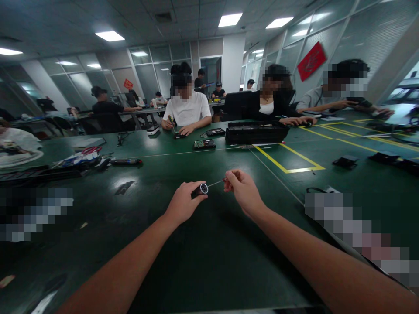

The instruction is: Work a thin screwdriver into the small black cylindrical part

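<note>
My left hand (186, 199) is closed around a short dark cylinder (203, 189), gripped between thumb and fingers. Its round end, with a bright silver rim, faces right and toward me. My right hand (241, 187) pinches a thin metal rod (216, 183) with a small reddish part at the fingers; it looks like a slim screwdriver. The rod slants down to the left and its tip meets the cylinder's open end. Whether the tip goes inside, I cannot tell. Both hands are above the green table (203, 261).
Beyond my hands lie a circuit board (204, 144) and a long black tray (257, 132). A dark pen-like tool (127, 162) and tangled tools (87, 155) are on the left. Yellow tape (304, 169) marks the right side. Several people sit across the table.
</note>
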`<state>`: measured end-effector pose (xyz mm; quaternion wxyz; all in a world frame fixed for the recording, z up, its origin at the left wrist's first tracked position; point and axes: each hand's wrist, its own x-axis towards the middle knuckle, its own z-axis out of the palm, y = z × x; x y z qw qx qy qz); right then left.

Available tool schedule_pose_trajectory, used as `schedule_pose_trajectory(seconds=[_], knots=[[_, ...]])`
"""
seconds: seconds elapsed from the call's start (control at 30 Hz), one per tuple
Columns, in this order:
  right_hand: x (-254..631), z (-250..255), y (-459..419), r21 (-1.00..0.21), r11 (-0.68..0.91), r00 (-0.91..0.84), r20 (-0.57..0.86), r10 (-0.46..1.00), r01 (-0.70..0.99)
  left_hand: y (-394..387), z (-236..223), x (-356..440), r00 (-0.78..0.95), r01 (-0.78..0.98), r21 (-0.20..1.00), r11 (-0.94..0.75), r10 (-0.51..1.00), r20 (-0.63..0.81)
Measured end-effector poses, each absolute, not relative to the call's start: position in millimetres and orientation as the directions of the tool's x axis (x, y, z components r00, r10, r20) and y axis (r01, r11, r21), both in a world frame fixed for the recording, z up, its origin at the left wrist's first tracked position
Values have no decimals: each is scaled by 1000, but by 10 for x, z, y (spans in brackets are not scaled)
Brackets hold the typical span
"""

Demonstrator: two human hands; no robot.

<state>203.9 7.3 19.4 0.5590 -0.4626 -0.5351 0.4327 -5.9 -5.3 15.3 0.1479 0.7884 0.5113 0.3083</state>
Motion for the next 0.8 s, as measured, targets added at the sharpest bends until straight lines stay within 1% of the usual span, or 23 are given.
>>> schedule_pose_trajectory(seconds=[0.17, 0.27, 0.33, 0.43, 0.5, 0.57, 0.67, 0.8], knots=[[2057, 244, 42, -948, 262, 49, 275, 960, 180, -58, 144, -77, 273, 711, 561, -423, 902, 335], [2065, 311, -2, -919, 229, 60, 261, 963, 320, -54, 138, -89, 274, 701, 570, -428, 900, 339], [2078, 348, -21, -866, 208, 74, 270, 960, 454, -55, 145, -90, 266, 699, 580, -419, 905, 333], [2103, 366, -19, -781, 257, 80, 364, 928, 569, -61, 165, -83, 263, 690, 594, -415, 907, 329], [2114, 360, -10, -751, 288, 70, 405, 912, 594, -66, 173, -79, 278, 683, 595, -424, 904, 325], [2111, 349, -8, -756, 300, 48, 400, 915, 582, -68, 168, -79, 287, 683, 593, -427, 903, 320], [2084, 334, -19, -806, 305, 11, 360, 933, 507, -59, 139, -87, 294, 689, 585, -428, 903, 314], [2060, 309, -26, -835, 354, -38, 374, 927, 420, -37, 106, -97, 305, 692, 575, -436, 899, 313]])
